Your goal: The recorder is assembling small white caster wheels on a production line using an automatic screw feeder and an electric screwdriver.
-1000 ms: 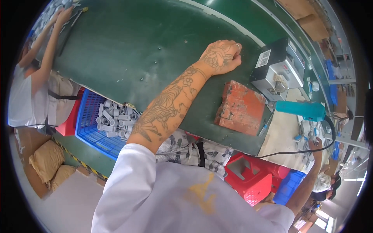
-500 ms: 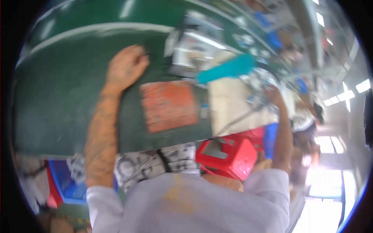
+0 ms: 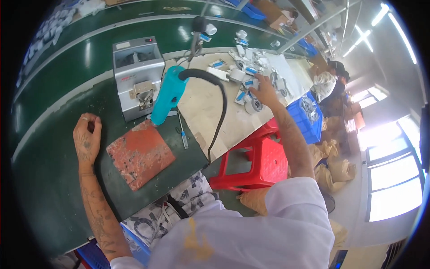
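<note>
My left hand (image 3: 87, 139) rests on the dark green bench (image 3: 42, 188) with its fingers curled in. Nothing shows in it. Beside it lies a worn orange-red square mat (image 3: 141, 152). My right hand (image 3: 266, 93) reaches over a pile of white plastic parts (image 3: 244, 71) with blue labels and coiled grey cables. Its thumb and forefinger are apart at the pile's near edge, close to a cable coil (image 3: 253, 106). Whether the fingertips touch a part I cannot tell. Between my hands is a teal handheld power tool (image 3: 169, 96) with a black cord.
A grey metal machine (image 3: 138, 76) stands behind the mat. A slim blue-handled tool (image 3: 183, 136) lies near beige sheeting (image 3: 201, 112). Red stools (image 3: 262, 163) and a blue crate (image 3: 309, 116) are at the right. Farther off, people (image 3: 329, 83) sit by the bench.
My view has swung right and sharpened, so bench things appear shifted left. My right hand remains at the parts pile; my left hand is still curled on the bench.
</note>
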Demonstrator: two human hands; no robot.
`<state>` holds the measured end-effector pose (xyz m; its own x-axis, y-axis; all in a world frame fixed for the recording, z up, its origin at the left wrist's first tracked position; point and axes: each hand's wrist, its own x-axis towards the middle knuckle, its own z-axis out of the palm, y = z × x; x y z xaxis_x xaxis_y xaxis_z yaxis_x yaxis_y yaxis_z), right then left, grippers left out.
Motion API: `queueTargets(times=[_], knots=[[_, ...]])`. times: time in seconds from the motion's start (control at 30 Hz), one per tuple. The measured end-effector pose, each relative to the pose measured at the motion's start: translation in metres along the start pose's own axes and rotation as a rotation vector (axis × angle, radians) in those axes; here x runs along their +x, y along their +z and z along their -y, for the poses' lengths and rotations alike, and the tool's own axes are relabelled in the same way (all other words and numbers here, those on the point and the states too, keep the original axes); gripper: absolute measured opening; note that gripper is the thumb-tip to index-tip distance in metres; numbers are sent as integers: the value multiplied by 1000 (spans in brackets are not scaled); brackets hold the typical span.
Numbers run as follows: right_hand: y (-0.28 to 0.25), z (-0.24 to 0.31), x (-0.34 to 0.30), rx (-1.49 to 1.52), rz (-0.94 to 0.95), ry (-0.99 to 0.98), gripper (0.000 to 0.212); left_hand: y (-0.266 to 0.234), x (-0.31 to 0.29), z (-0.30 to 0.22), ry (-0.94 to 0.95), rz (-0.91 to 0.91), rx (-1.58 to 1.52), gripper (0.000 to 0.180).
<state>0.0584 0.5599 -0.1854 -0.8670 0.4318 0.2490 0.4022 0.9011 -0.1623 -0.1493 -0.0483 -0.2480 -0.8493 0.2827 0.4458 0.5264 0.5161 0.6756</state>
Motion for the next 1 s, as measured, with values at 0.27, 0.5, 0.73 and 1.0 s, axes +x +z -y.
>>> queueTargets(times=[0.27,0.5,0.73,1.0], knots=[[-5,-10,-7,127,7,-156,45,-1,1,1,-19,25,-18,12],[-16,6,-9,139,-137,-119,38,-3,2,-1,-78,38,-27,13],[-10,40,52,-12,-337,-345,27,2,-1,4,-98,50,2,16],[90,91,171,118,-178,-239,38,6,6,17,-117,3,61,14]])
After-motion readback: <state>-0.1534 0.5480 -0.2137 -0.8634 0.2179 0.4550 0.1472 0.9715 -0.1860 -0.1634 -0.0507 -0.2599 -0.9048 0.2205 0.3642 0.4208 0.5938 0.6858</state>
